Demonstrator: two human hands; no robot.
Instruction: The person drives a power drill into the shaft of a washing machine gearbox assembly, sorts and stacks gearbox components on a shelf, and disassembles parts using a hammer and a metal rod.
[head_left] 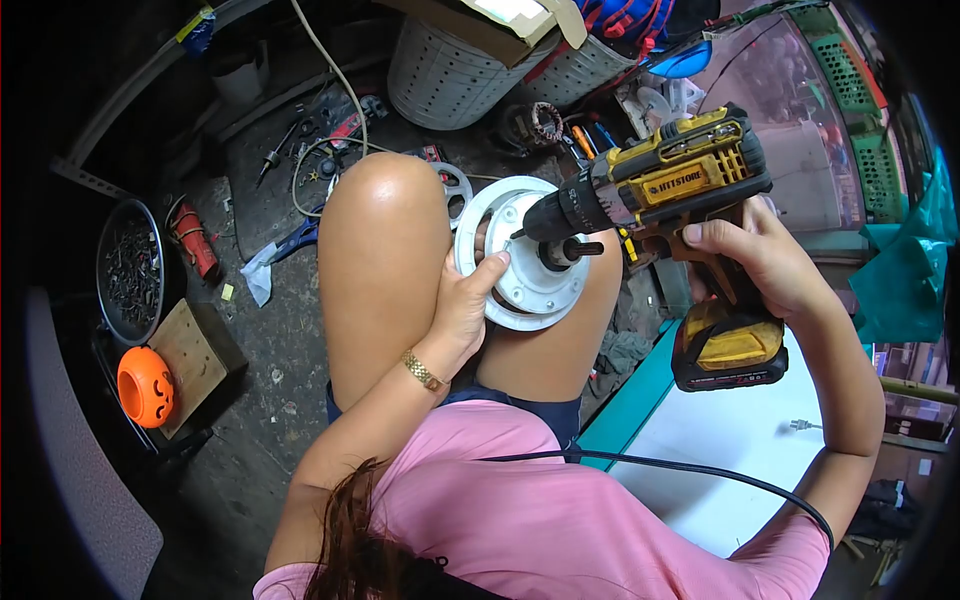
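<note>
Anchor: Here's the left hand (pixel 468 300), clamped on a round, white plastic wheel-shaped part (pixel 540 288), thumb on its face, fingers reaching behind the rim.

Analyst: And that part sits over the bare right thigh (pixel 550 365), with a black, rod-like shaft (pixel 580 248) sticking out at its hub.

Anchor: The right hand (pixel 745 255) is wrapped round the grip of a yellow-and-black cordless drill (pixel 690 175). The trigger finger is hidden; nobody can tell whether it's squeezing.

Analyst: Look at the slim, dark bit (pixel 517 234), aimed at the white face close to the left thumb! Contact? Impossible to say from here.

Anchor: So what makes this clean?

Analyst: Bit square to the face, likely, with steady pressure and slow speed. That thumb would be safer further out, and firmer support underneath should stop the part twisting.
</note>
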